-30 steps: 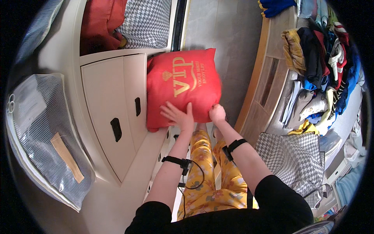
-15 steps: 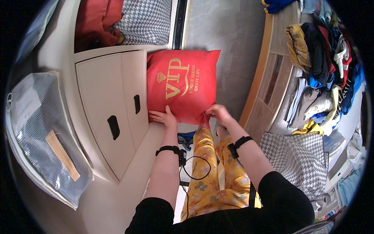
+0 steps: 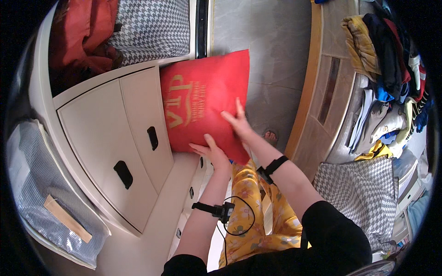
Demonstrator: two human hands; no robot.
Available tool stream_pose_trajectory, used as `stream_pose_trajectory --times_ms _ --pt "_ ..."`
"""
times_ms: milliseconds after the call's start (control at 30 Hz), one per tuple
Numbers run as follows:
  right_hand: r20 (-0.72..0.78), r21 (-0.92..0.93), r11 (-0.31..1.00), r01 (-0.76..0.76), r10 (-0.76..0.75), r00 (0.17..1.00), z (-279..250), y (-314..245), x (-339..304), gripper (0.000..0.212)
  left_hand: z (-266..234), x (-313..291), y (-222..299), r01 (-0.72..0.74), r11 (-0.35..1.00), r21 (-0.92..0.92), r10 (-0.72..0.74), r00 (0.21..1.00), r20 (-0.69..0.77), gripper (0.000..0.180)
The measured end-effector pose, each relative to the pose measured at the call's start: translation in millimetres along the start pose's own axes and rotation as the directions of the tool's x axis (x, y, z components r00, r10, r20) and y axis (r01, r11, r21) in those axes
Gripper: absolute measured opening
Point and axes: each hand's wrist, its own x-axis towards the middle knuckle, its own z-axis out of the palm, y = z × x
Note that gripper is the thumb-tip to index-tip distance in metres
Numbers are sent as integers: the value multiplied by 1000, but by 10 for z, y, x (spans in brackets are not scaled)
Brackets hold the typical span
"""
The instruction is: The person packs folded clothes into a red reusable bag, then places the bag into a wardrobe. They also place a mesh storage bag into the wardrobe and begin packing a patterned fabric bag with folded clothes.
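- My view comes from the left one of two fisheye cameras worn side by side on the person's head.
- I look steeply downward: the black shirt [image 3: 276, 260] fills the lower edge, and the grey floor [image 3: 276, 55] runs up to the top.
- Both forearms [image 3: 195, 234] rise from below, and my picture is upright and unmirrored.
- I sit close enough that the red bag [image 3: 207, 103], left of centre and above it, shows large, at the end of the arms' reach.
- My lens is very wide: pale drawers [image 3: 101, 142] at left and a wooden edge [image 3: 304, 94] at right both bend, and black closes the corners.
- The mesh bag [image 3: 50, 175] and the clothes [image 3: 380, 50] lie toward my opposite rims.
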Motion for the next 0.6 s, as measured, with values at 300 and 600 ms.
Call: stream_pose_trajectory --times_ms 300,600 --pt "227 -210 971 113 -64 972 687 133 23 114 -96 77 33 -58 892 448 37 998 55 104" --pt "168 40 998 -40 33 985 648 153 243 109 328 507 -234 206 960 188 -195 978 -77 95"
